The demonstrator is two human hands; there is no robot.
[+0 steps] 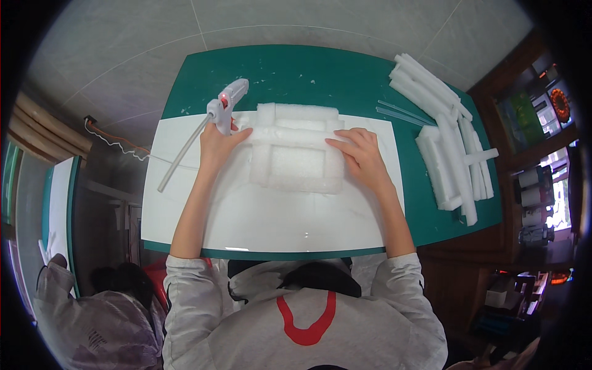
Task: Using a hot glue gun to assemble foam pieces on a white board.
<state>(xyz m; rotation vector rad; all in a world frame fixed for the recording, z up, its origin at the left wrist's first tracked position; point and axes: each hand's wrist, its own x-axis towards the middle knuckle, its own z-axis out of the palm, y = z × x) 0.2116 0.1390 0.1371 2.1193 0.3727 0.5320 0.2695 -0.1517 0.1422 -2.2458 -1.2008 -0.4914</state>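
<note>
Foam strip (287, 135) between left hand (217, 147) and right hand (364, 157), lying across a foam frame (296, 184) on the counter (277, 71). Right fingers (343, 147) spread at one end; left thumb (242, 136) at the other, glue gun (232, 95) just beyond, cannot tell whether gripped.

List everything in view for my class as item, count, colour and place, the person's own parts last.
Foam structure: one, white, centre
Foam strip: one, white, across the structure
Glue gun: one, white, at left hand
Rod: one, greyish, from gun's rear
Clear sticks: a few, colourless, table's right
Foam pieces: several, white, table's right
Sheet: one, white, under structure
Table: one, green, centre
Cords: white and orange, count unclear, left
Cabinetry: brown, count unclear, right
Co-worker: one, greyish clothing, lower left
Sleeves: two, grey, below
Left hand: one, bare, strip's left end
Right hand: one, bare, strip's right end
</note>
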